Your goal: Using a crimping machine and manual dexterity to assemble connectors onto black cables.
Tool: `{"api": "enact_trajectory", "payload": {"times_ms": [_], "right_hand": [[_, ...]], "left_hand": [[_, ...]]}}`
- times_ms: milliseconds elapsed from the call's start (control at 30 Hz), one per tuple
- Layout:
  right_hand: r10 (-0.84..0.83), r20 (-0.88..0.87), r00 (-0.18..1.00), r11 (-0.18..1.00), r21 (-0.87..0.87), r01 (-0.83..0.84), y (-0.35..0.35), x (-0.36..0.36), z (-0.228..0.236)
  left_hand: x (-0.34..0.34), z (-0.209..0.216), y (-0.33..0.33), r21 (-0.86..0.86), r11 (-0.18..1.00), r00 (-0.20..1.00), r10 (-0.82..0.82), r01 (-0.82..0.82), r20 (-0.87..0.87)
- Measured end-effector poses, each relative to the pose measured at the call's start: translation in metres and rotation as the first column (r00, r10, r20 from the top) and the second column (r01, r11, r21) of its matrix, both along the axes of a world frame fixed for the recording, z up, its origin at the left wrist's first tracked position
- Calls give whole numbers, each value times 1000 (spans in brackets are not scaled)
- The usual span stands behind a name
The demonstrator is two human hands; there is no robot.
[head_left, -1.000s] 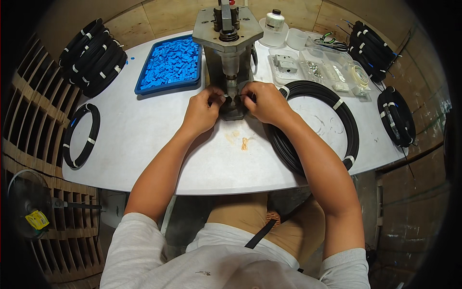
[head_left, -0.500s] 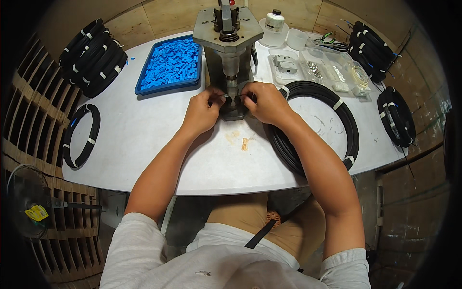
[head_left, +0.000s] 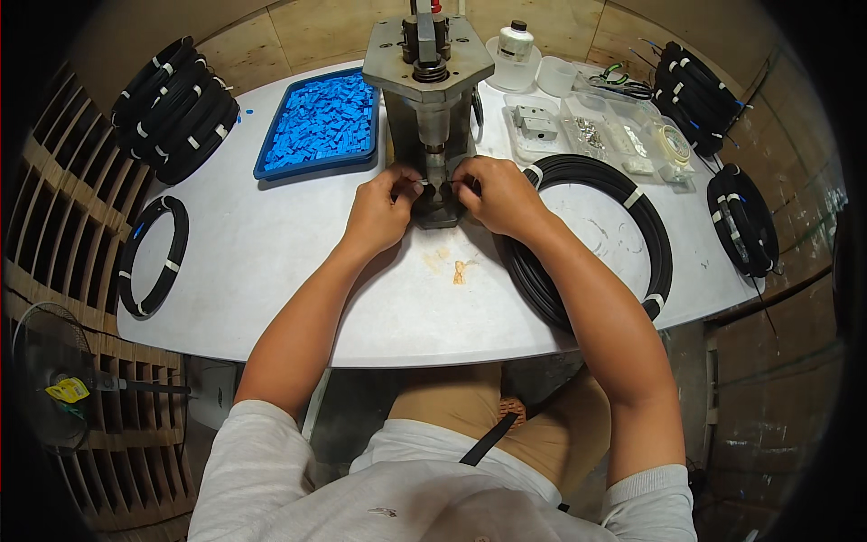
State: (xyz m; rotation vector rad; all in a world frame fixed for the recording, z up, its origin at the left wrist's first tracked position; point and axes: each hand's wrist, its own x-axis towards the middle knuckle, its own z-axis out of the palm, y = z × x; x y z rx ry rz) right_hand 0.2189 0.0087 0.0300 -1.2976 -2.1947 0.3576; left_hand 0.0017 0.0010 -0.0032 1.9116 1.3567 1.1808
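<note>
A grey metal bench press (head_left: 428, 77) stands at the table's far middle, its ram reaching down to a dark base. To the left of the ram my left hand (head_left: 383, 210) is closed in a pinch on something small with a pale end, too small to name. On the other side my right hand (head_left: 506, 197) pinches a thin black cable at the die; most of it is hidden by the fingers. A large coil of black cable (head_left: 664, 244) lies flat by my right forearm, partly under it.
Left of the press sits a blue tray (head_left: 264, 172) of small blue pieces. Bundled black coils (head_left: 176, 117) stand at the far left, a single coil (head_left: 172, 264) nearer. Clear boxes of small parts (head_left: 587, 135), a white bottle (head_left: 515, 43) and more coils (head_left: 742, 221) are on the right.
</note>
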Motion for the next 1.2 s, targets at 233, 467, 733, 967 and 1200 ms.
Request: {"api": "enact_trajectory", "payload": {"times_ms": [233, 467, 733, 967, 1200], "right_hand": [[7, 10, 1000, 1000, 20, -7, 2, 1, -2], [2, 17, 1000, 1000, 10, -2, 1, 0, 0], [3, -11, 1000, 1000, -3, -3, 1, 0, -1], [-5, -12, 1000, 1000, -24, 4, -1, 0, 2], [3, 11, 1000, 1000, 13, -3, 1, 1, 0]], "left_hand": [[0, -2, 1, -7, 1000, 1000, 5, -5, 19], [0, 0, 1, -4, 1000, 1000, 11, -11, 0], [-1, -3, 4, 0, 1000, 1000, -6, 6, 3], [1, 0, 1, -14, 1000, 1000, 10, -10, -16], [1, 1, 0, -9, 1000, 1000, 9, -9, 2]]}}
